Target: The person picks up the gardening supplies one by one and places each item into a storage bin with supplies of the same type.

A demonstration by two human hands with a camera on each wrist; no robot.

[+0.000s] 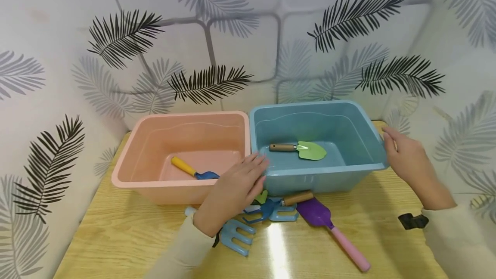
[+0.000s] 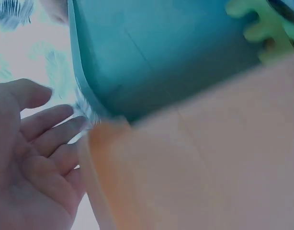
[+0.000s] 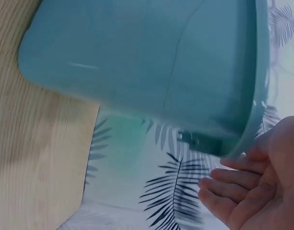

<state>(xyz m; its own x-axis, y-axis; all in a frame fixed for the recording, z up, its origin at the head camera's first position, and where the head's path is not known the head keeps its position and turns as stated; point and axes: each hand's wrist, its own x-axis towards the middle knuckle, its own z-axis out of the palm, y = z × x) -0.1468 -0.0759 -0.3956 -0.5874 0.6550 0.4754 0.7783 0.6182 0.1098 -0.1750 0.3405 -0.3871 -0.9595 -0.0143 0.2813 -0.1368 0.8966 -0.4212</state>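
Observation:
A pink plastic bin [image 1: 166,193] and a blue plastic bin [image 1: 310,180] stand side by side on the table. My left hand [image 1: 236,184] lies over the front corner where their rims meet, fingers extended; in the left wrist view, its fingertips are at the rims. At the blue bin's right end is my right hand [image 1: 416,167], its loosely bent fingers against the outer rim in the right wrist view. Inside the blue bin lies a green trowel [image 1: 311,150] with a wooden handle. The pink bin holds a blue-headed garden tool with a yellow handle [image 1: 184,165], partly hidden.
Before the bins lie a light blue hand rake [image 1: 236,235], a darker blue rake [image 1: 267,210] with a wooden handle, and a purple shovel [image 1: 315,213] with a pink handle. Other tools are partly covered by my left hand. A leaf-patterned curtain [image 1: 240,46] hangs behind the table.

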